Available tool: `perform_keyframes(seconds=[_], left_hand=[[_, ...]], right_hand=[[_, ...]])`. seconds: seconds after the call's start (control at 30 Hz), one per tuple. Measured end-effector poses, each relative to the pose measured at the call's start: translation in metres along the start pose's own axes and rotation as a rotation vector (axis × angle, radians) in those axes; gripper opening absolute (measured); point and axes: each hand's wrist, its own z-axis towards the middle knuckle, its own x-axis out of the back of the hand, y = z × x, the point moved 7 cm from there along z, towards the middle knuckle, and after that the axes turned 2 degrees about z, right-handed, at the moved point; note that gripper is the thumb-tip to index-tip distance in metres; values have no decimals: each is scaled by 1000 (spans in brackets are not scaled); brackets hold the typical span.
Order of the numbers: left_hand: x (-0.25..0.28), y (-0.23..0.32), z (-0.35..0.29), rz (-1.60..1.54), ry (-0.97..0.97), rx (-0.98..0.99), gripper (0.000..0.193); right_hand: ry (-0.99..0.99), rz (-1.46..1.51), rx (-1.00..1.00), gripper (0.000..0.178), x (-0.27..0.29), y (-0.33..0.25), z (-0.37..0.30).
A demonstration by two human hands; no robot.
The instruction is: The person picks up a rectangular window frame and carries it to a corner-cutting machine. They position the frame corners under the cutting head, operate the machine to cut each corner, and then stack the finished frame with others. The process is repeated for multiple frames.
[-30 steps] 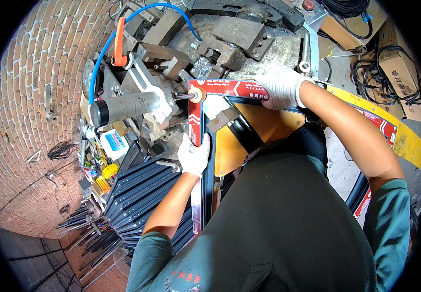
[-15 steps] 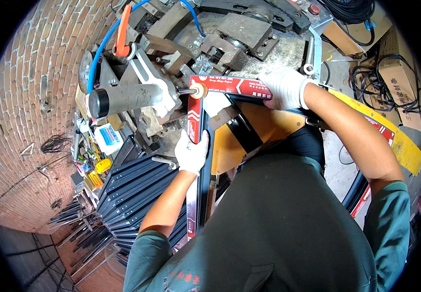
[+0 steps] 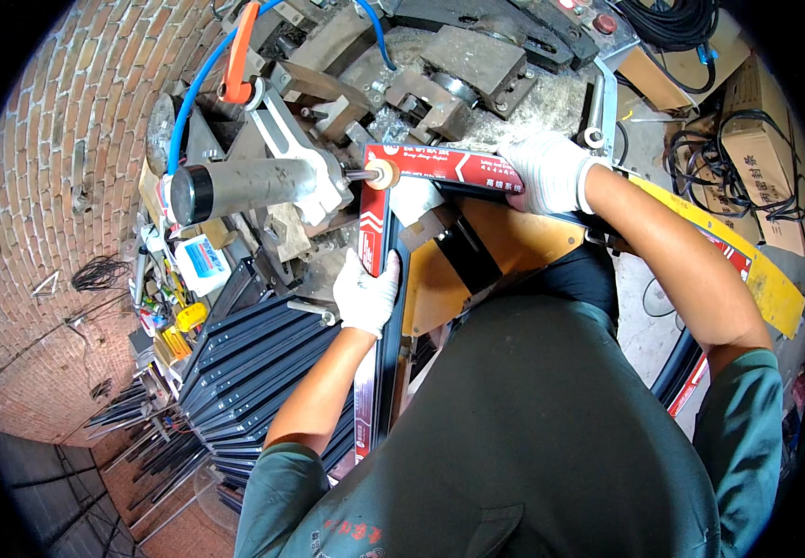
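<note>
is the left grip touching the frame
Touching. The head view shows the gloved left grip wrapped across the frame, covering part of its red face, with no gap showing between them.

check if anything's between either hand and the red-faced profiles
Nothing visible: the gloved left hand grips the left red-faced profile and the gloved right hand the upper red-faced profile. The round pad sits at the corner where they meet, apart from both hands.
</note>
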Motion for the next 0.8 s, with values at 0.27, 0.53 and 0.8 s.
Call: perform_keyframes(seconds=[0.27, 0.53, 0.8], left_hand=[[2, 2, 0, 10, 55, -48, 46], [1, 0, -1, 37, 17, -2, 40], [0, 1, -1, 35, 15, 4, 45]], right_hand=[[-28, -22, -33, 40, 4, -4, 0], [-66, -39, -62, 43, -2, -2, 2], [-76, -127, -58, 46, -3, -2, 4]])
